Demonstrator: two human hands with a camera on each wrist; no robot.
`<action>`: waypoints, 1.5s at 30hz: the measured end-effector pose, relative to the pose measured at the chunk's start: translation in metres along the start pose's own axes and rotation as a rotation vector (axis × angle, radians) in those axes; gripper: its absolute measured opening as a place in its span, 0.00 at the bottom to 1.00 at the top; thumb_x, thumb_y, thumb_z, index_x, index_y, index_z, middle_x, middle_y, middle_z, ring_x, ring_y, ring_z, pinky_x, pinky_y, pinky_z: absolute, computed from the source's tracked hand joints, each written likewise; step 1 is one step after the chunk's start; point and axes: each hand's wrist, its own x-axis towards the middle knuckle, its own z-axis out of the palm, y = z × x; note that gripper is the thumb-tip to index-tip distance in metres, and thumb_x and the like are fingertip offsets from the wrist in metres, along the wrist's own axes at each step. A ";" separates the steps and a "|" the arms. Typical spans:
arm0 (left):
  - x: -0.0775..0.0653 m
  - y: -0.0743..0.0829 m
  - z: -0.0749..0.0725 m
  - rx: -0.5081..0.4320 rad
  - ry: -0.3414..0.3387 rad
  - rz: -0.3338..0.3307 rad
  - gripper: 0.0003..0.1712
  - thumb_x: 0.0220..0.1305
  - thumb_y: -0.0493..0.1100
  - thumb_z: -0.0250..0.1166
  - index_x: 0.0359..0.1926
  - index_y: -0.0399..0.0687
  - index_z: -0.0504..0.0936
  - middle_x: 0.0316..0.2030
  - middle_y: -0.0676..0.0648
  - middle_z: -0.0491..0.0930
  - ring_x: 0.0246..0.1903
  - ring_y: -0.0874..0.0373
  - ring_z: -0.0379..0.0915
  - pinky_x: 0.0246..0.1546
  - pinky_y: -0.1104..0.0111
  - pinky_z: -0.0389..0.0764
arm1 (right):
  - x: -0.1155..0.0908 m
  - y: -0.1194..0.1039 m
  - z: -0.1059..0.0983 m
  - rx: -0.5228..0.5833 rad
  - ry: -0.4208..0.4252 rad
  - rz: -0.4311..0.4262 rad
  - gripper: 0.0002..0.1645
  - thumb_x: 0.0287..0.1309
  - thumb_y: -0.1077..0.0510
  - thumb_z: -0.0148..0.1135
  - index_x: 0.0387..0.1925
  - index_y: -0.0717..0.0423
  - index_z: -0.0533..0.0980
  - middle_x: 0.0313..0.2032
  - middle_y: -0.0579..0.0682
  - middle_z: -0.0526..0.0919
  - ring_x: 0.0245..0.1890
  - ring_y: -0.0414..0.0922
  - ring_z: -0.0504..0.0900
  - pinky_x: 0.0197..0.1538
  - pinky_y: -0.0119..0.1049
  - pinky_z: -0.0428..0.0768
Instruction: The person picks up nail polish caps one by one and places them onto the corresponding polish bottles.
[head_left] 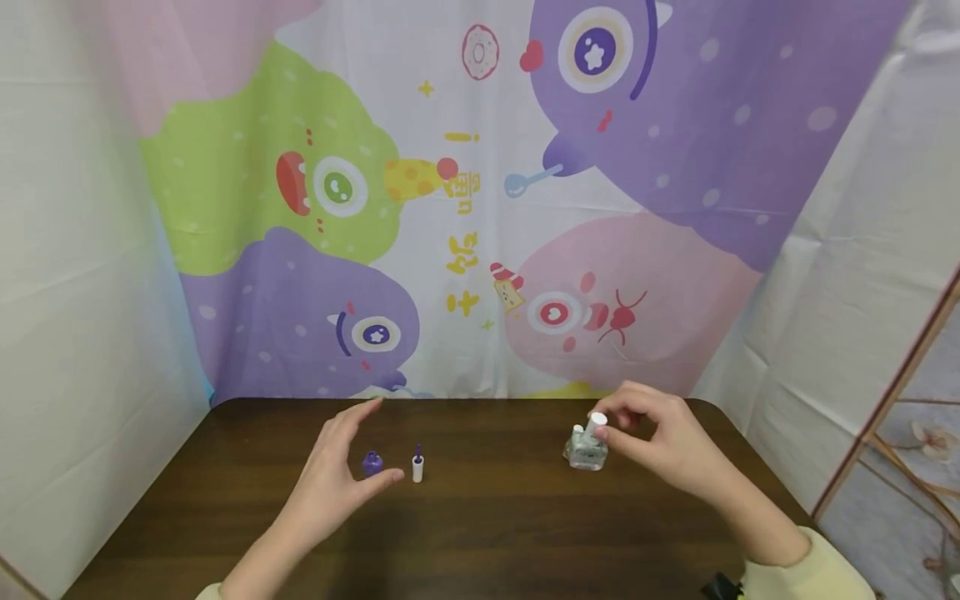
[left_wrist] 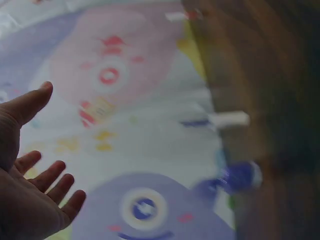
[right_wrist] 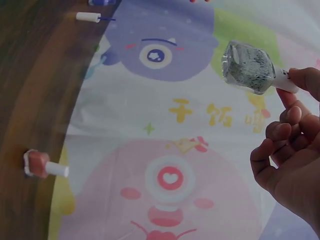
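Note:
My right hand (head_left: 663, 429) pinches the white cap of a clear nail polish bottle (head_left: 587, 455) with dark specks. In the right wrist view that bottle (right_wrist: 247, 68) is seen lifted above the table. Behind it stands a second nail polish bottle (right_wrist: 37, 164), reddish-pink with a white cap, mostly hidden in the head view. My left hand (head_left: 330, 475) holds nothing, its thumb and fingers spread apart. Near it sits an uncapped purple nail polish bottle (head_left: 372, 464). Beside that, a white cap (head_left: 417, 472) stands upright with its purple brush pointing up.
All of this is on a dark brown wooden table (head_left: 480, 542). A cartoon-printed curtain (head_left: 465, 358) hangs at the table's back edge, with white cloth (head_left: 82, 250) along the sides. A small black object (head_left: 722, 586) lies by the right sleeve.

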 end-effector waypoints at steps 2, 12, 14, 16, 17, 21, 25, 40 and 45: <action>-0.001 -0.013 0.003 -0.002 -0.001 -0.022 0.53 0.38 0.42 0.80 0.67 0.47 0.62 0.61 0.44 0.67 0.60 0.46 0.60 0.57 0.48 0.64 | 0.000 -0.004 -0.001 -0.001 0.009 0.012 0.15 0.44 0.67 0.72 0.32 0.45 0.80 0.22 0.39 0.69 0.25 0.36 0.69 0.26 0.25 0.67; -0.002 -0.068 0.016 -0.057 -0.046 -0.078 0.57 0.38 0.41 0.79 0.69 0.46 0.57 0.64 0.39 0.64 0.62 0.42 0.56 0.58 0.43 0.60 | -0.010 0.023 0.005 0.011 0.027 0.084 0.14 0.46 0.64 0.72 0.32 0.43 0.80 0.23 0.39 0.69 0.24 0.35 0.69 0.25 0.27 0.68; -0.002 -0.077 0.019 -0.075 -0.063 -0.090 0.58 0.38 0.40 0.80 0.69 0.45 0.56 0.63 0.39 0.64 0.62 0.41 0.56 0.58 0.43 0.60 | -0.013 0.032 0.008 0.018 0.031 0.100 0.13 0.47 0.62 0.72 0.33 0.42 0.80 0.24 0.38 0.69 0.25 0.34 0.69 0.26 0.28 0.69; -0.003 -0.086 0.022 -0.094 -0.081 -0.105 0.58 0.37 0.38 0.79 0.69 0.45 0.56 0.63 0.38 0.64 0.62 0.40 0.56 0.59 0.42 0.60 | -0.015 0.039 0.012 0.022 0.036 0.121 0.11 0.49 0.60 0.71 0.33 0.42 0.80 0.24 0.38 0.69 0.24 0.34 0.69 0.26 0.27 0.69; -0.003 -0.090 0.024 -0.103 -0.089 -0.112 0.58 0.37 0.38 0.79 0.69 0.44 0.56 0.63 0.37 0.64 0.62 0.40 0.56 0.58 0.42 0.61 | -0.017 0.042 0.014 0.020 0.038 0.130 0.10 0.49 0.59 0.71 0.33 0.42 0.80 0.24 0.39 0.69 0.24 0.35 0.69 0.26 0.27 0.69; -0.005 -0.108 0.031 -0.158 -0.133 -0.162 0.57 0.40 0.37 0.78 0.69 0.43 0.56 0.62 0.34 0.65 0.61 0.37 0.58 0.58 0.40 0.62 | -0.021 0.054 0.023 -0.002 0.047 0.171 0.08 0.50 0.58 0.71 0.32 0.42 0.80 0.24 0.38 0.69 0.25 0.34 0.69 0.27 0.26 0.68; -0.006 -0.123 0.037 -0.205 -0.177 -0.214 0.55 0.43 0.38 0.77 0.69 0.43 0.55 0.61 0.33 0.65 0.60 0.36 0.60 0.56 0.41 0.64 | -0.026 0.065 0.031 -0.020 0.051 0.198 0.08 0.50 0.59 0.70 0.33 0.45 0.81 0.24 0.39 0.69 0.25 0.34 0.69 0.27 0.26 0.67; -0.006 -0.137 0.049 -0.327 -0.353 -0.390 0.46 0.49 0.40 0.74 0.66 0.36 0.59 0.57 0.32 0.71 0.58 0.37 0.65 0.54 0.46 0.69 | -0.043 0.104 0.054 -0.010 0.042 0.306 0.07 0.52 0.56 0.70 0.34 0.47 0.80 0.24 0.40 0.70 0.24 0.34 0.67 0.24 0.28 0.67; -0.007 -0.138 0.052 -0.323 -0.343 -0.442 0.43 0.50 0.41 0.73 0.65 0.36 0.63 0.55 0.34 0.73 0.56 0.40 0.67 0.53 0.49 0.70 | -0.049 0.118 0.062 -0.036 0.066 0.302 0.07 0.50 0.59 0.71 0.33 0.50 0.80 0.23 0.40 0.69 0.23 0.33 0.67 0.24 0.27 0.67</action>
